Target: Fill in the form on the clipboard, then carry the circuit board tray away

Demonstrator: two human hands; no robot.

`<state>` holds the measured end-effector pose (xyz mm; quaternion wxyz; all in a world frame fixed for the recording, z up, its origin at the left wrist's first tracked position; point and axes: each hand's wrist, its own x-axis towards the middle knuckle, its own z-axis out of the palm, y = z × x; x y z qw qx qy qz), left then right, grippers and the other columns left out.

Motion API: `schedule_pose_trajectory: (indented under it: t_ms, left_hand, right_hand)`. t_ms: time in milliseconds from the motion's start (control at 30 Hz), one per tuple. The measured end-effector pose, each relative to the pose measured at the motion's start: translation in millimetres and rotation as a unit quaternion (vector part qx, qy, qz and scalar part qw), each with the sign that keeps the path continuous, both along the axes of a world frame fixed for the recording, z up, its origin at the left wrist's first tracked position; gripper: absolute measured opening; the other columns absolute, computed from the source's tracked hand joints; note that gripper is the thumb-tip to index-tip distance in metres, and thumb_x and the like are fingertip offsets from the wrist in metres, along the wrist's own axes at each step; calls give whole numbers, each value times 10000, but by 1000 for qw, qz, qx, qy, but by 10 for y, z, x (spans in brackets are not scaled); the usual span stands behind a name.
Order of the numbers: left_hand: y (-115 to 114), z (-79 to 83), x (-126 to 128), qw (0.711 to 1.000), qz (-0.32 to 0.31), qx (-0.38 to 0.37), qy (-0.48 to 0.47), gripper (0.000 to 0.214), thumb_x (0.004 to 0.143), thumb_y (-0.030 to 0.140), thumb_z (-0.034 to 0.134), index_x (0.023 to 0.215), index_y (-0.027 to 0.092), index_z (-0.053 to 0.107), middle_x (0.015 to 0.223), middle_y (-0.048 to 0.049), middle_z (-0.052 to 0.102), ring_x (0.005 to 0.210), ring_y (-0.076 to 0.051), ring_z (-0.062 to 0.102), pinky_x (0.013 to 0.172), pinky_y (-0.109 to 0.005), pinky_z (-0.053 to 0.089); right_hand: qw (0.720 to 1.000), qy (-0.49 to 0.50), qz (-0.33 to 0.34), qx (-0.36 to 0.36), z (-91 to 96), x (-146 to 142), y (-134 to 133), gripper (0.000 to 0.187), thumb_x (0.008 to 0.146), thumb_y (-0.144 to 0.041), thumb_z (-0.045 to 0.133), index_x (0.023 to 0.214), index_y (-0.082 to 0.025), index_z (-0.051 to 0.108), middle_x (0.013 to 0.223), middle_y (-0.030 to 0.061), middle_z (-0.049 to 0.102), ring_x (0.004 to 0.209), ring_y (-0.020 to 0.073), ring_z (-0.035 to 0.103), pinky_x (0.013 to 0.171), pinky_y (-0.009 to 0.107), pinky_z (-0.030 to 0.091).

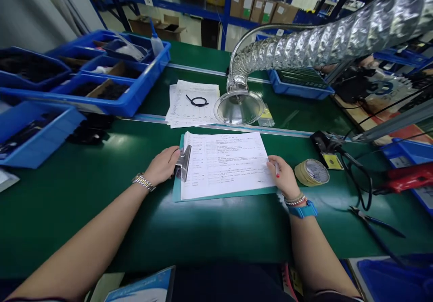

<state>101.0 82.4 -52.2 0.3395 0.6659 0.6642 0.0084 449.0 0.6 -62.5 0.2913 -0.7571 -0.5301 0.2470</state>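
A teal clipboard (177, 194) lies on the green table (101, 194) in front of me with a printed sheet (225, 164) on it. My left hand (163, 164) rests at the board's left end, fingers curled on the metal clip (184, 162). At the sheet's right edge, my right hand (284, 176) is closed on a pen (277, 169) with a red tip and touches the paper.
A roll of tape (311, 172) sits right of my right hand. A silver fume hose with funnel (239, 107) hangs over a second paper stack (192, 103). Blue bins (111, 72) stand at left; cables, pliers (375, 221) and a red tool (406, 180) at right.
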Motion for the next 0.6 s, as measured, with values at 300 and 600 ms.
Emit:
schedule_pose_trajectory:
  t_ms: [300, 600]
  left_hand:
    - [-20, 1, 58, 997, 18, 60, -37, 667, 768, 586, 109, 879, 71, 518, 595, -5, 428, 605, 29, 356, 652, -131, 372]
    - [0, 5, 82, 997, 24, 66, -41, 611, 769, 579, 193, 819, 61, 513, 658, -13, 464, 659, 28, 386, 711, -143, 400]
  right_hand:
    - [978, 150, 118, -82, 94, 203, -179, 755, 651, -490, 590, 1233, -68, 357, 1275, 162, 439, 1153, 182, 468, 959, 274, 406]
    - [989, -12, 116, -94, 23, 70, -476, 861, 543, -280, 699, 1303, -76, 349, 1290, 135, 385, 1155, 253, 392, 1003, 362, 310]
